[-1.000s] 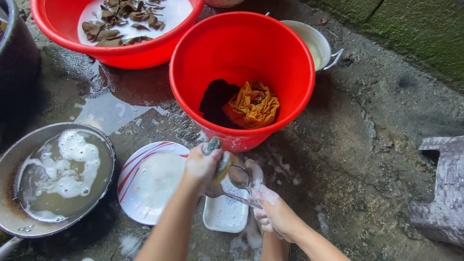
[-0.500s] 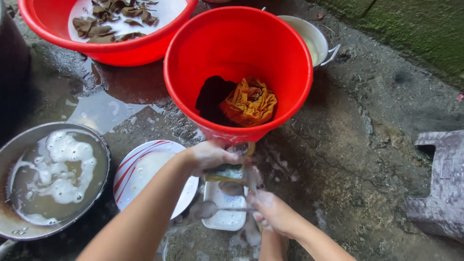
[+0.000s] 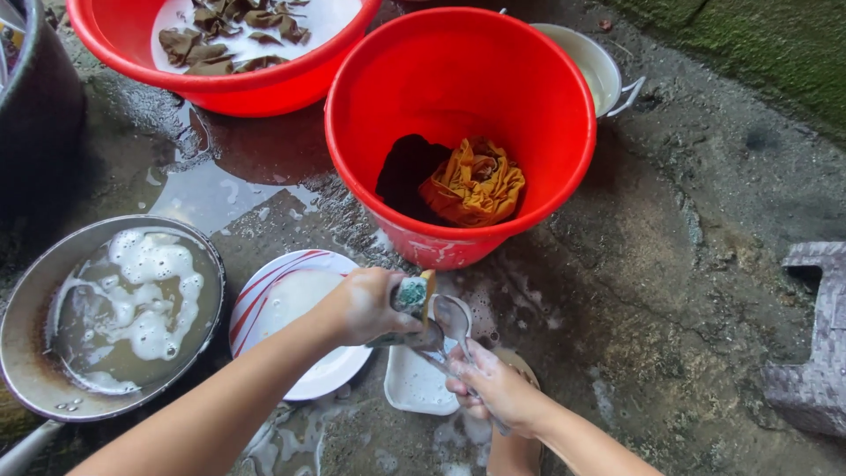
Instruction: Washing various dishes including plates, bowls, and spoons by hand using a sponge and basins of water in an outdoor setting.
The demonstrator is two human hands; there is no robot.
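Note:
My left hand (image 3: pixel 368 307) is closed around a green and yellow scrub sponge (image 3: pixel 414 294), pressed against a metal spoon (image 3: pixel 451 319). My right hand (image 3: pixel 490 386) grips the spoon's handle from below. Both hands are soapy and hover over a small white rectangular dish (image 3: pixel 416 383) on the wet concrete. A white plate with red stripes (image 3: pixel 280 304) lies just left of the hands.
A red bucket (image 3: pixel 458 123) holds orange and dark cloth beyond the hands. A red basin (image 3: pixel 220 53) with soaking brown pieces stands at the far left, a sudsy metal pan (image 3: pixel 106 317) at left. A white pot (image 3: pixel 592 70) is behind the bucket, a grey block (image 3: pixel 815 344) at right.
My left hand with the sponge has shifted along the spoon while the right hand keeps hold of its handle. The view has drifted slightly.

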